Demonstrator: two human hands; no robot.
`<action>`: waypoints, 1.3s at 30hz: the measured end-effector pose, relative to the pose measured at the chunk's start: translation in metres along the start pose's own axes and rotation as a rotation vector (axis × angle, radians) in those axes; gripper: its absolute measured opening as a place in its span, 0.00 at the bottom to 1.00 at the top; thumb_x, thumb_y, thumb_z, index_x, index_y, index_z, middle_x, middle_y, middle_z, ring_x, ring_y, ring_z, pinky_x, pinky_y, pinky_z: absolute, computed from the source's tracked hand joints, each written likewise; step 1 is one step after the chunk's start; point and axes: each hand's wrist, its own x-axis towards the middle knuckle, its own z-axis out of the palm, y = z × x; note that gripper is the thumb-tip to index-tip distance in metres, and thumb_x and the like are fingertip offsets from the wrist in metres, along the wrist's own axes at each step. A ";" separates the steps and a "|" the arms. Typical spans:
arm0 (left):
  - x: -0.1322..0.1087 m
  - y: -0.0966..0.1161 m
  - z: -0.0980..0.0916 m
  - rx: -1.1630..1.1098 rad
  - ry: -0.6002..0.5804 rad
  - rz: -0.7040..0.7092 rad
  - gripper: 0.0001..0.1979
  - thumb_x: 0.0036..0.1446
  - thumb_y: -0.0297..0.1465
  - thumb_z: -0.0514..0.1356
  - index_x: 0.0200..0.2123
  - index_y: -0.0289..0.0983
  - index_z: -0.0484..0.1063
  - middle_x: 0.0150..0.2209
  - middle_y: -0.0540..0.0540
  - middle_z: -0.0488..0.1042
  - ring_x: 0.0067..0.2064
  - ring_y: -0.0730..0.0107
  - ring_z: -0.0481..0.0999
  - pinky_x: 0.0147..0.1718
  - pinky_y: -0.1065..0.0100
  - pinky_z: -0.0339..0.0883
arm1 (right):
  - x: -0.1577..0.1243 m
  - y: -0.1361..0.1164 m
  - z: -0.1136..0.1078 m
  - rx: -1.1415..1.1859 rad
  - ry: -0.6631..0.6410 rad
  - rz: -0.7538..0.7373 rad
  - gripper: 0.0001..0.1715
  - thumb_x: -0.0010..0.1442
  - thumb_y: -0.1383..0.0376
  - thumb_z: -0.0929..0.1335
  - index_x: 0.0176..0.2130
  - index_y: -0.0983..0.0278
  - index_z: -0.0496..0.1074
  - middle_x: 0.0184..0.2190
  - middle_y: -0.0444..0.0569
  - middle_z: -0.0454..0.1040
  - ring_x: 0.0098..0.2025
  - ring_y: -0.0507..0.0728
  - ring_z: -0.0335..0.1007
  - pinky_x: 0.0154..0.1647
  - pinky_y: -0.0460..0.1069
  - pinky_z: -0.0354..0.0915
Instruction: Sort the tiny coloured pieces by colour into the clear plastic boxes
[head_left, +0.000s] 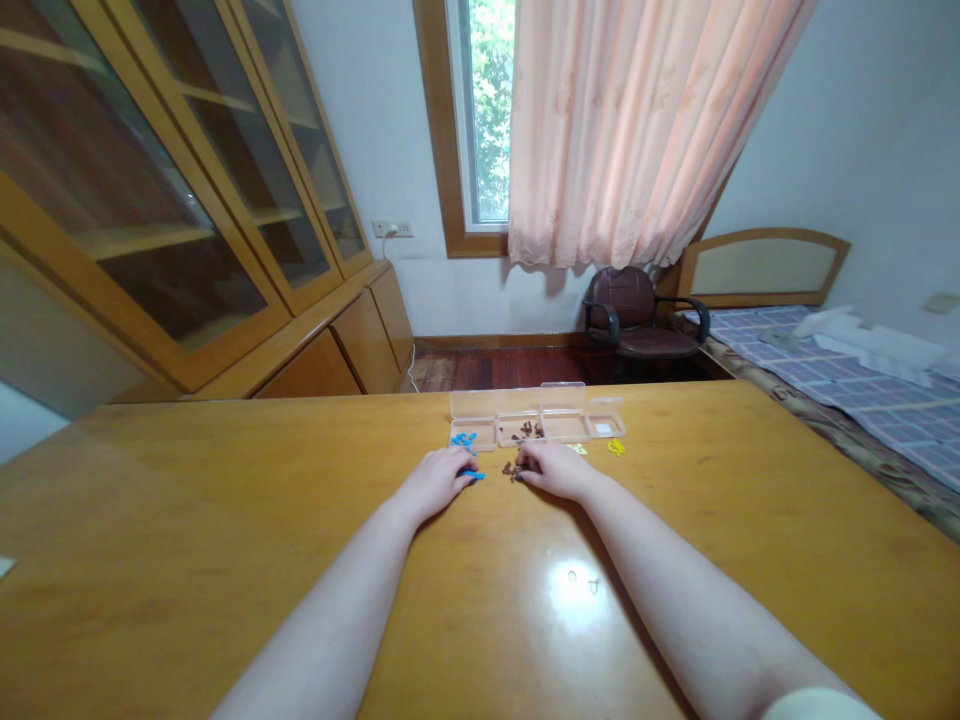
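Observation:
My left hand (441, 480) rests on the table with its fingers curled down over small blue pieces (477, 476), which are partly hidden beneath them. Opposite it, my right hand (553, 469) has thumb and fingers bent together at a small pile of dark brown pieces (508, 469). Just beyond the hands stand clear plastic boxes with raised lids. The left box (486, 445) contains more blue pieces (463, 439). In the box beside it (508, 439) lie brown pieces (528, 430). The pieces' exact kind is too small to tell.
Yellow pieces (616, 447) and pale pieces (577, 449) lie before the right-hand boxes (564, 438). A small box (616, 430) with something white ends the row. Behind the wooden table (262, 520) are a chair (634, 315), a cabinet (330, 345) and a bed (840, 370).

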 end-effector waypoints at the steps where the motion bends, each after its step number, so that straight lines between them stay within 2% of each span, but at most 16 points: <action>1: 0.000 0.001 0.000 0.003 0.000 0.002 0.06 0.55 0.31 0.58 0.37 0.41 0.72 0.41 0.47 0.73 0.42 0.67 0.71 0.44 0.66 0.63 | 0.000 0.000 0.001 -0.004 0.007 -0.002 0.09 0.57 0.60 0.66 0.39 0.60 0.70 0.32 0.45 0.74 0.33 0.52 0.67 0.30 0.44 0.54; 8: 0.001 0.001 0.003 0.027 0.004 0.009 0.05 0.55 0.30 0.57 0.36 0.40 0.72 0.39 0.47 0.73 0.41 0.67 0.71 0.42 0.67 0.63 | -0.001 0.000 0.001 -0.029 0.024 -0.012 0.08 0.57 0.61 0.66 0.38 0.60 0.71 0.34 0.45 0.75 0.35 0.53 0.69 0.32 0.45 0.56; 17: 0.004 0.006 0.004 0.072 0.021 -0.003 0.07 0.58 0.32 0.54 0.34 0.39 0.73 0.37 0.47 0.74 0.40 0.68 0.72 0.42 0.67 0.63 | -0.003 -0.010 -0.002 -0.142 0.004 0.001 0.12 0.60 0.59 0.63 0.39 0.60 0.72 0.35 0.48 0.76 0.36 0.55 0.71 0.33 0.46 0.58; 26: 0.007 0.009 0.008 0.236 0.066 -0.026 0.09 0.60 0.32 0.52 0.36 0.37 0.71 0.38 0.43 0.74 0.41 0.63 0.71 0.42 0.63 0.63 | -0.002 -0.014 0.000 -0.245 0.013 -0.001 0.14 0.62 0.60 0.60 0.39 0.61 0.72 0.36 0.51 0.76 0.37 0.57 0.71 0.35 0.47 0.58; 31: 0.007 0.011 0.007 0.236 0.075 -0.044 0.08 0.60 0.32 0.52 0.36 0.37 0.71 0.38 0.43 0.73 0.41 0.63 0.71 0.42 0.63 0.63 | -0.002 -0.016 0.000 -0.293 0.016 -0.001 0.15 0.62 0.60 0.59 0.38 0.62 0.72 0.35 0.52 0.76 0.36 0.58 0.72 0.35 0.47 0.59; 39: 0.007 0.013 0.003 0.211 0.162 -0.041 0.08 0.60 0.32 0.52 0.37 0.37 0.71 0.38 0.44 0.73 0.40 0.65 0.72 0.41 0.64 0.63 | -0.002 -0.019 0.000 -0.286 0.015 0.014 0.15 0.62 0.60 0.59 0.38 0.63 0.71 0.36 0.52 0.76 0.37 0.57 0.72 0.35 0.47 0.59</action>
